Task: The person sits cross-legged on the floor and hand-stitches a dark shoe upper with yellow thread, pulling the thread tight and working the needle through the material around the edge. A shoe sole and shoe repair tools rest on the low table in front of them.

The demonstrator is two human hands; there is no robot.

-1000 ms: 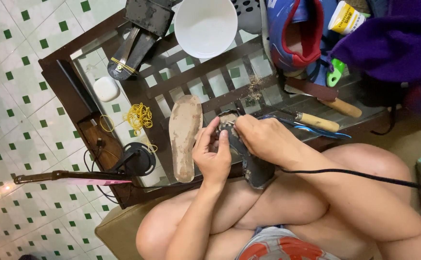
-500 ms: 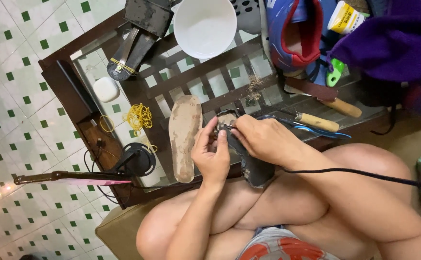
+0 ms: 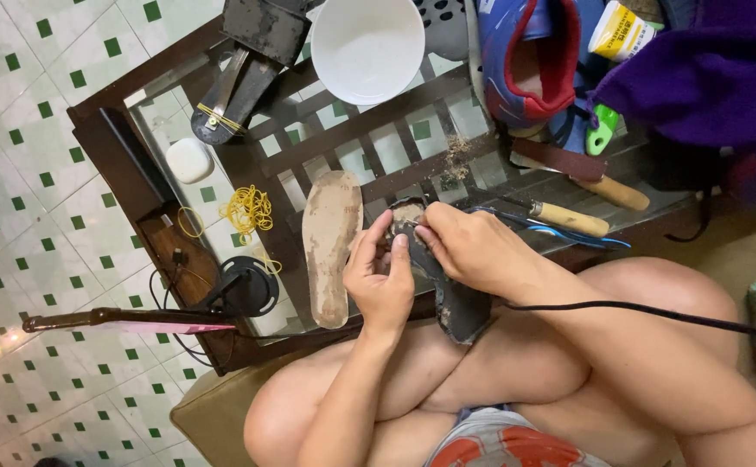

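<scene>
Dark sole [image 3: 451, 298]: held over the lap at the table's near edge, clamped between both hands; heel end points down toward the knees, toe end lifted against the table edge.
Left hand [image 3: 379, 281]: closed on the sole's left side, thumb and fingers curled about its upper end.
Right hand [image 3: 473, 246]: closed over the sole's top from the right, fingertips pressed together with those of the left hand.
Insole [image 3: 330, 246]: tan, worn, laid flat on the glass just left of the left hand, apart from it.
Table [image 3: 118, 143]: dark wood frame with glass top and slatted shelf seen beneath.
Bowl [image 3: 367, 47]: white, set at the far edge.
Rubber bands [image 3: 248, 209]: yellow, heaped left of the insole.
Shoe [image 3: 529, 56]: blue with red lining, at the far right of the table.
Knife [image 3: 568, 219]: wooden handle, lying just beyond the right hand.
Cable [image 3: 654, 313]: black, run across the right forearm and thigh toward the right.
Stand [image 3: 244, 290]: round black base at the near left corner, a pink-edged flat device beside it.
Floor [image 3: 15, 104]: white tiles with green squares.
</scene>
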